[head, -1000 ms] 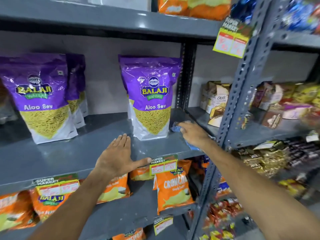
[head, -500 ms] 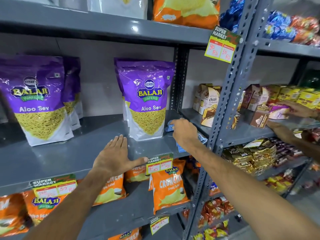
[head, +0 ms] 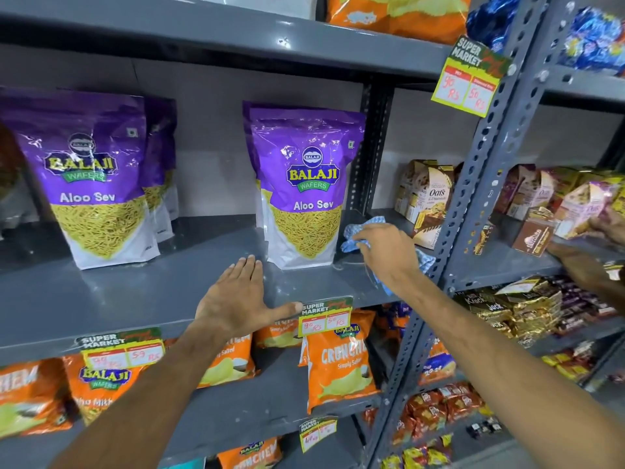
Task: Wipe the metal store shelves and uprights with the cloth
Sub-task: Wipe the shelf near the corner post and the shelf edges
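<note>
A grey metal shelf (head: pixel 111 292) runs across the middle of the view, ending at a perforated grey upright (head: pixel 473 211) on the right. My right hand (head: pixel 389 255) presses a blue-and-white checked cloth (head: pixel 363 230) onto the shelf's right end, just right of a purple Aloo Sev bag (head: pixel 304 187). Part of the cloth shows below my wrist near the upright. My left hand (head: pixel 236 296) lies flat, fingers spread, on the shelf's front part with its thumb by a price tag (head: pixel 324 316).
More purple bags (head: pixel 88 177) stand at the left. Orange chip bags (head: pixel 338 360) fill the shelf below. Oats boxes (head: pixel 426 194) and snack packs sit on the neighbouring rack. Another person's hands (head: pixel 605 228) handle packs at the far right edge.
My right hand with the cloth has slid back along the shelf's right end, toward the rear. The view shifted left and up. My left hand stays flat in place.
</note>
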